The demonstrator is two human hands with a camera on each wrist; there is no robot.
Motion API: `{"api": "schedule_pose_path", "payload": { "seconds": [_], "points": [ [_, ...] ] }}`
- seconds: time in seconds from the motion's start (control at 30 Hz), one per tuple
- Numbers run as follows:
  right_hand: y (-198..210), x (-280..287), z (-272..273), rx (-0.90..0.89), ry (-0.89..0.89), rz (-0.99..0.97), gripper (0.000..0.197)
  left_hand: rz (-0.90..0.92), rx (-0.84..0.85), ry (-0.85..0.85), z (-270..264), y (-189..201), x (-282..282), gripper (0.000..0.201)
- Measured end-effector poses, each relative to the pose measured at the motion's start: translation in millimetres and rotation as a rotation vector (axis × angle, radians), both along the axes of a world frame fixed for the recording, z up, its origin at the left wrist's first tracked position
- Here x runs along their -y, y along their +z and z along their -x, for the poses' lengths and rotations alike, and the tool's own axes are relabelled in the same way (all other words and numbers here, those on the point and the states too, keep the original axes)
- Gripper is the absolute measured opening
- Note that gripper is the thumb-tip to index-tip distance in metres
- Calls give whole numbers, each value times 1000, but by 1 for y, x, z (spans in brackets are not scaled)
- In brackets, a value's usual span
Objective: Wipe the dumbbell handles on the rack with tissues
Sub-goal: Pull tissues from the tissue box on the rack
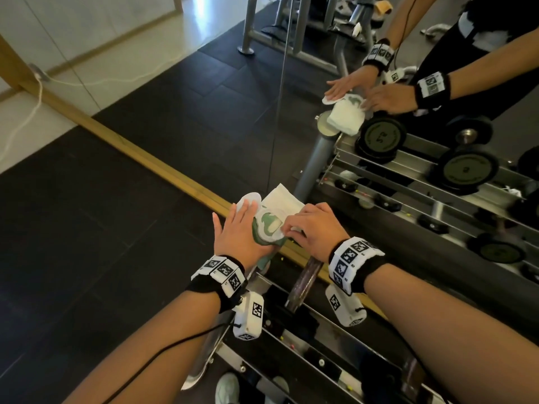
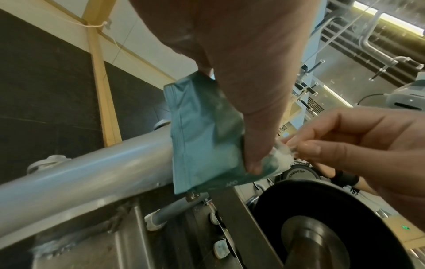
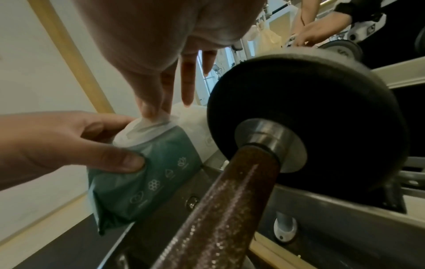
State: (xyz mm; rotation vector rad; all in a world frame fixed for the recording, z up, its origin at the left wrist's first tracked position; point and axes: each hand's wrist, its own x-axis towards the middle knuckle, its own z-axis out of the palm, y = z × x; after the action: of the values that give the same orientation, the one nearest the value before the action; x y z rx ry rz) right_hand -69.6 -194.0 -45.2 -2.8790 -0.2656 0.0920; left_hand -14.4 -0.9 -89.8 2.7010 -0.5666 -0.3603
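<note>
- Teal plastic wraps the tissue pack (image 1: pixel 267 228), which sits on the rack's (image 1: pixel 297 339) far-left corner, on top of its grey post (image 2: pixel 92 163), just left of a dumbbell.
- Left hand (image 1: pixel 236 231) lies on the pack with the fingers (image 1: pixel 248 207) stretched flat over its white flap, while the thumb (image 3: pixel 115 160) presses into the teal side; it grips the pack between thumb and palm.
- Right hand (image 1: pixel 309 225) hovers over the pack's opening with curled fingers (image 3: pixel 149 102), thumb and forefinger pinching a white tissue (image 3: pixel 149 123) that pokes out of the slot.
- A loose white sheet (image 1: pixel 281 199) sticks up beyond the pack, on its far side.
- Dumbbell handle (image 1: pixel 303 282) runs from under the right wrist toward the near side; it looks rusty brown and speckled in the right wrist view.
- Its black round weight (image 3: pixel 306 123) stands just right of the pack, joined to the handle by a steel collar (image 3: pixel 271 143).
- Both wrists wear black bands with white marker tags.
- A mirror on the far side repeats the hands, the pack and more dumbbells on rack shelves.
- Black rubber floor (image 1: pixel 102 243) spreads to the left, with a wooden strip along the mirror's base.
</note>
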Motion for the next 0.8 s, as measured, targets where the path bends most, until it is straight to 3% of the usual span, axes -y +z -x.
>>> {"api": "schedule_pose_path", "payload": {
  "seconds": [0.23,0.4,0.8],
  "points": [
    [-12,-16,-16,110,-128,-38,11,165,-61,-5,-4,-7,-5,103],
    [-15,-26,-24,74,-94,107,17,204,-89,8,-8,-9,-6,91],
    [-12,-35,-34,46,44,305,21,257,-136,7,-13,-18,-12,96]
  ]
}}
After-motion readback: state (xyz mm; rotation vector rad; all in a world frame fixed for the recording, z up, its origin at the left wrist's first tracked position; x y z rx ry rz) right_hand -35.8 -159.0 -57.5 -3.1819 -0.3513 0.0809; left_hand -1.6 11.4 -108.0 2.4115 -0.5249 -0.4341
